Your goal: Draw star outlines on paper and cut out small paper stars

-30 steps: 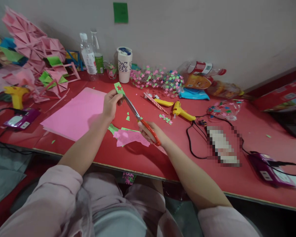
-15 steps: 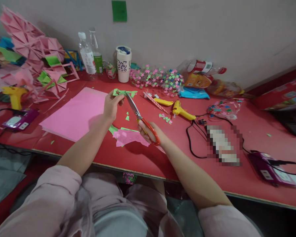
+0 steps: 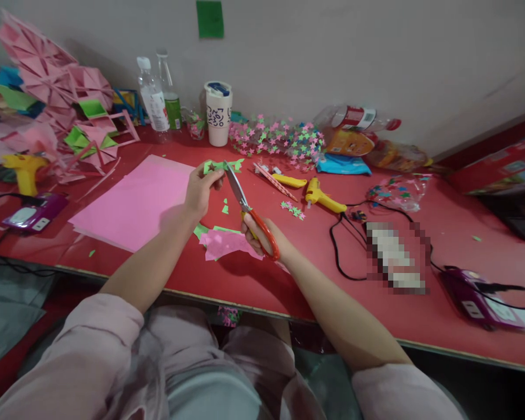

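Observation:
My left hand (image 3: pixel 200 189) pinches a jagged scrap of green paper (image 3: pixel 233 165) above the red table. My right hand (image 3: pixel 259 234) is wrapped round the orange handles of a pair of scissors (image 3: pixel 244 202). The blades point up and away, and their tips meet the green paper beside my left fingers. Beneath the scissors lie pink paper scraps (image 3: pixel 227 243) with green paper under them. Small green offcuts (image 3: pixel 225 205) rest between my hands. A small pile of paper stars (image 3: pixel 293 209) lies right of the blades.
Pink sheets (image 3: pixel 135 204) lie left. A yellow glue gun (image 3: pixel 324 197), a yellow cutter (image 3: pixel 289 181) and a patterned pencil (image 3: pixel 275 182) lie right. Behind stand a white tumbler (image 3: pixel 218 119), bottles (image 3: pixel 155 105) and a star-filled container (image 3: pixel 275 140). Pink folded-paper shapes (image 3: pixel 52 81) are heaped back left.
My right hand and the scissors have shifted very slightly left. My left hand has moved a touch to the right, still pinching the green paper at the blade tips.

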{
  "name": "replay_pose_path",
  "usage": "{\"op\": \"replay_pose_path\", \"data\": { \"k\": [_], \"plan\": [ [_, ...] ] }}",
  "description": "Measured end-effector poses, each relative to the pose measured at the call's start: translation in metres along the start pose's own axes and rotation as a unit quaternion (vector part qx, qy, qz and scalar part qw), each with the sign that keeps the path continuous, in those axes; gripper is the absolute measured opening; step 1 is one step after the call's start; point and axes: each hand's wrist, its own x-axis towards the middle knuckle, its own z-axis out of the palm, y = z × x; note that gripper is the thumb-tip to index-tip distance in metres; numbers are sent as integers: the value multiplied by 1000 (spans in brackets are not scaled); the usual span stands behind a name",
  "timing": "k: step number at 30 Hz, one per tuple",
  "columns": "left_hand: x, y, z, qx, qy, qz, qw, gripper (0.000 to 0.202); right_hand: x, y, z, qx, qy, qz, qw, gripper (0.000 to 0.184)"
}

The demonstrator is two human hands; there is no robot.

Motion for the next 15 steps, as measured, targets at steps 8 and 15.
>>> {"op": "replay_pose_path", "data": {
  "k": [8, 15],
  "plan": [
    [1, 0, 1, -21, 1, -3, 1000, 9, 0, 1, 2, 7, 10, -8, 1000, 39],
    [0, 1, 2, -14, 4, -9, 1000, 10, 0, 1, 4, -13, 30, 0, 999, 43]
  ]
}}
